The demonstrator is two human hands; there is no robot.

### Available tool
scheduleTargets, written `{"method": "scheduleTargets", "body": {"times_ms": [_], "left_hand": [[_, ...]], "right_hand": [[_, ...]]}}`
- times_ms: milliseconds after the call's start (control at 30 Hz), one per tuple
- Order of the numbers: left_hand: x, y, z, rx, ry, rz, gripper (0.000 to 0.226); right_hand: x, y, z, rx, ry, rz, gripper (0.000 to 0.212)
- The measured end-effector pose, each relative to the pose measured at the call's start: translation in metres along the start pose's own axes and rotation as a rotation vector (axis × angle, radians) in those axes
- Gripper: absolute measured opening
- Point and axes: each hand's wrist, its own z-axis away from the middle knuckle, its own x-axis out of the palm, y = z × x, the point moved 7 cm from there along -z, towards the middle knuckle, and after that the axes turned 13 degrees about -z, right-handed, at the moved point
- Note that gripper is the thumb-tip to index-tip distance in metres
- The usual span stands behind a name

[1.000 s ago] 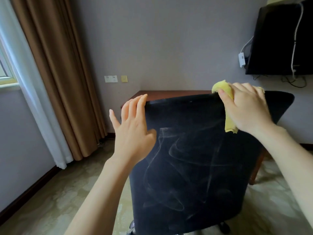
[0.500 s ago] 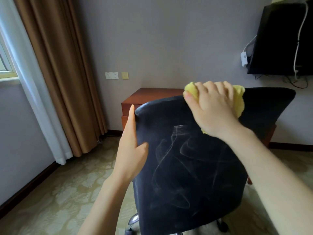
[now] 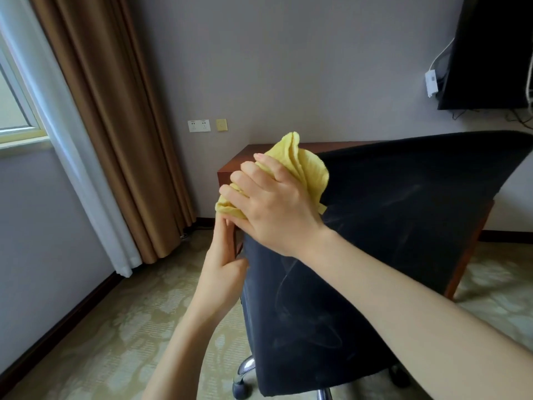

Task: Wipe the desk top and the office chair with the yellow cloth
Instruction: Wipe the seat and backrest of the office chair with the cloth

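Yellow cloth (image 3: 305, 171), gripped in the right hand's (image 3: 274, 209) curled fingers, presses the office chair's (image 3: 389, 226) top corner mid-frame; the straight-fingered left hand (image 3: 222, 272) rests against its edge.

**A:** Which parts are concealed?

**B:** The desk (image 3: 234, 161) lies mostly behind the office chair (image 3: 403, 197) back. The left hand (image 3: 222, 272) fingertips vanish under the yellow cloth (image 3: 302, 166). The right hand (image 3: 274, 203) thumb is unseen, and the wall screen (image 3: 490, 53) is cropped at right.
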Motion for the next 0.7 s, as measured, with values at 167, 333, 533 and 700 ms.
{"method": "scheduleTargets", "body": {"times_ms": [167,333,533,700], "left_hand": [[0.003,-0.015,0.0,-0.105,-0.023,-0.127,0.092],[0.043,-0.01,-0.001,0.017,-0.052,-0.356,0.068],[0.036,-0.002,-0.019,0.155,0.172,-0.519,0.031],[0.034,0.0,-0.025,0.171,0.209,-0.631,0.048]], "right_hand": [[-0.021,0.016,0.007,0.087,0.169,-0.024,0.039],[-0.038,0.039,0.016,0.191,0.19,-0.027,0.043],[-0.055,0.055,0.021,0.139,0.168,-0.072,0.039],[-0.066,0.071,0.027,0.14,0.203,-0.146,0.044]]}}
